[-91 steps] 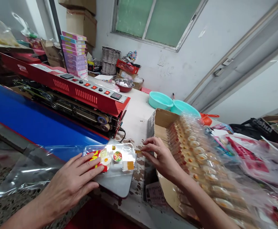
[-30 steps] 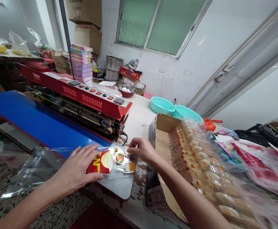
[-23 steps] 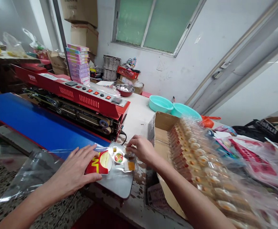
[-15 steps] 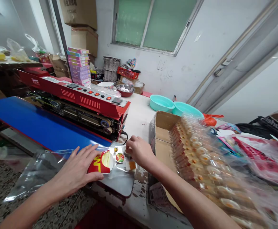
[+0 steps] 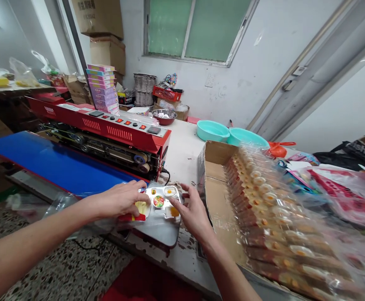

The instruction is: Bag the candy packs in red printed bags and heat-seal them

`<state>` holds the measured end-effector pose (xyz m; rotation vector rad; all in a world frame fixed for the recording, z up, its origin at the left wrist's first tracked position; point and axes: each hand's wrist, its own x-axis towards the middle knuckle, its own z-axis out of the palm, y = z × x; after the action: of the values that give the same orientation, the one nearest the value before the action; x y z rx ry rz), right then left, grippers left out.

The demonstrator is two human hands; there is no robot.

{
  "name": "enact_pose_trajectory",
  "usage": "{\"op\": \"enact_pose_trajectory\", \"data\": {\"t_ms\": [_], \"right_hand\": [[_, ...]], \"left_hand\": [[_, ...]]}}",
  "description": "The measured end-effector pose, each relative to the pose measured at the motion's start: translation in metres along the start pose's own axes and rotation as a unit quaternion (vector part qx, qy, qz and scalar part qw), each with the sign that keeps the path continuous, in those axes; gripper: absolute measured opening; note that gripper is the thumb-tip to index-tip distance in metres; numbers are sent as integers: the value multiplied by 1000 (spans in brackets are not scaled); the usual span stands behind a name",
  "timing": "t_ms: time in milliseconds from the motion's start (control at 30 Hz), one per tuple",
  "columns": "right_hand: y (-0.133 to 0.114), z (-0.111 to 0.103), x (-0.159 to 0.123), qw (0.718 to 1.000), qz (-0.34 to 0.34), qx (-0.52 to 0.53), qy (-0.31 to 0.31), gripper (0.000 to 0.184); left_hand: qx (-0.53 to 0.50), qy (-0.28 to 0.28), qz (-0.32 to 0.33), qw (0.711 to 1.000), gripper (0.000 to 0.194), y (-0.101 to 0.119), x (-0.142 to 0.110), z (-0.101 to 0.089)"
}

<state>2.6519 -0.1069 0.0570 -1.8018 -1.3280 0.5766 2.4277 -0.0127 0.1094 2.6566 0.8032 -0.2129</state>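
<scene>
A clear plastic pack of toy food [image 5: 159, 213] lies on a grey metal plate [image 5: 163, 236] at the end of the blue belt. It shows a red box of fries [image 5: 143, 207], a small burger, a round pizza-like piece [image 5: 158, 201], a fried egg [image 5: 170, 191] and an orange-brown piece. My left hand [image 5: 124, 200] has its fingers bent over the fries, gripping the pack on that side and hiding part of it. At the pack's right edge is my right hand [image 5: 195, 211], thumb and fingers apart, the thumb over the pack near the orange-brown piece.
A red machine [image 5: 116, 129] with rollers runs behind the blue belt [image 5: 51, 161]. To the right, a cardboard box [image 5: 216, 196] holds rows of similar packs [image 5: 270, 209]. Turquoise basins [image 5: 212, 130] stand behind it, and pink plastic bags [image 5: 339, 200] lie at far right.
My left hand has gone from lying flat to bent fingers over the fries. My right hand has moved from the pack's upper corner down its right side and spread, uncovering the egg.
</scene>
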Motion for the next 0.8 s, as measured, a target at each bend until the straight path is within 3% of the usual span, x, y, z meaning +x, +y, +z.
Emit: {"op": "enact_pose_trajectory", "data": {"t_ms": [100, 233, 400, 600, 800], "right_hand": [[7, 11, -14, 999, -4, 29, 44, 60], [7, 17, -20, 998, -30, 8, 50, 47], [9, 15, -15, 998, -39, 16, 48, 43], [19, 15, -19, 994, -18, 71, 84, 55], [19, 16, -33, 997, -57, 43, 39, 53]], "left_hand": [[-9, -7, 52, 999, 33, -5, 1, -1], [-27, -3, 122, 992, 20, -13, 2, -7], [-22, 21, 140, 990, 16, -16, 5, -13], [25, 85, 173, 981, 15, -19, 11, -3], [38, 134, 170, 976, 10, 1, 30, 2]]}}
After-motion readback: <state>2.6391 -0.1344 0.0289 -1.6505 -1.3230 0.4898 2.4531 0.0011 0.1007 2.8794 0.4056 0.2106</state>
